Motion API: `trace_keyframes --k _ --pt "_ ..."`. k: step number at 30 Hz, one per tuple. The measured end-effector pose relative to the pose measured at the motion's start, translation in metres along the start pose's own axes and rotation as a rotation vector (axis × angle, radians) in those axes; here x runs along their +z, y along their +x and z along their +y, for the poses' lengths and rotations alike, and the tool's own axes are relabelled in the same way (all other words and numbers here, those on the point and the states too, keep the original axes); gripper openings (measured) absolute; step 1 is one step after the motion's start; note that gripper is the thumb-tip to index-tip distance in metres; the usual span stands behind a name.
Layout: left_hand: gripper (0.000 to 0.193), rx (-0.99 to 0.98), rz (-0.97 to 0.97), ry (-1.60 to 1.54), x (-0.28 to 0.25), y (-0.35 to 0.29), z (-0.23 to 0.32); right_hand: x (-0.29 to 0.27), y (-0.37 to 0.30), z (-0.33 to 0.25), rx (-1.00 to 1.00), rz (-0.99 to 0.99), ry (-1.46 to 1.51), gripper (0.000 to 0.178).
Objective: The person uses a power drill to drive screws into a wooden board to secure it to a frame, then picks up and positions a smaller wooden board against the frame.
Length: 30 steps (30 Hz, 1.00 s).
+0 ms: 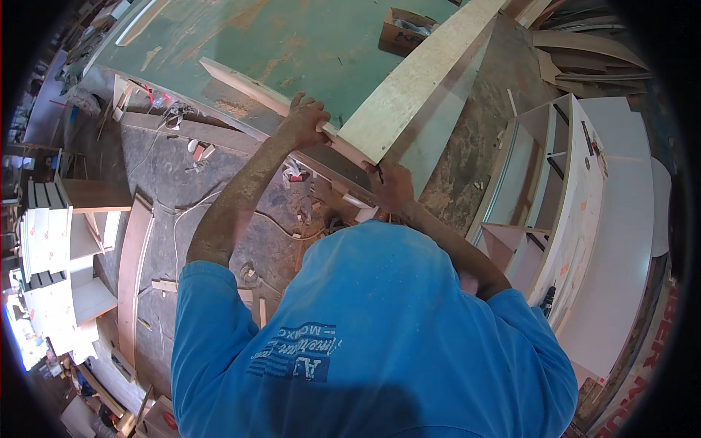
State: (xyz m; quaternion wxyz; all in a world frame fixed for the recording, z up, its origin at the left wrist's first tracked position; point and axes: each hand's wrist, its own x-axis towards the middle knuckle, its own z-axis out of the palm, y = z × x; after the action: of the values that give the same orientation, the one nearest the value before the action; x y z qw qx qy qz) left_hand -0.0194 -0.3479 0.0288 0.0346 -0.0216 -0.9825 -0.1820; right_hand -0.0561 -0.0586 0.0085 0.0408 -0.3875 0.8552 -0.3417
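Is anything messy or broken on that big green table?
Yes. The green table has its paint worn off in brown patches. A long pale board juts over its edge, steadied by the left hand and the right hand. Below, offcuts and a loose cable litter the dusty floor.

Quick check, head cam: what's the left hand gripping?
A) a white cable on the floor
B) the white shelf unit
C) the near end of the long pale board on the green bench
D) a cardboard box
C: the left hand is closed on the near end of the long pale board, which runs up and to the right over the green bench; the right hand sits just under that same end.
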Motion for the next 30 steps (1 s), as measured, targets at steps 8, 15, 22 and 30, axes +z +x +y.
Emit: trace_keyframes --k 8,15,22,30 --pt "0.043 -0.019 -0.021 0.006 -0.004 0.001 0.005 -0.003 0.002 -0.002 -0.011 0.021 0.009 0.029" --pt "0.047 -0.036 0.064 0.017 0.0 -0.007 0.014 -0.004 -0.002 0.006 0.009 -0.029 -0.032 0.03" --pt "0.05 -0.08 0.071 0.047 0.004 -0.008 0.022 0.01 0.002 0.011 0.094 -0.111 -0.151 0.037" --pt "0.05 -0.096 0.017 0.085 -0.002 -0.006 0.026 0.024 -0.001 0.017 0.047 0.021 -0.157 0.031"
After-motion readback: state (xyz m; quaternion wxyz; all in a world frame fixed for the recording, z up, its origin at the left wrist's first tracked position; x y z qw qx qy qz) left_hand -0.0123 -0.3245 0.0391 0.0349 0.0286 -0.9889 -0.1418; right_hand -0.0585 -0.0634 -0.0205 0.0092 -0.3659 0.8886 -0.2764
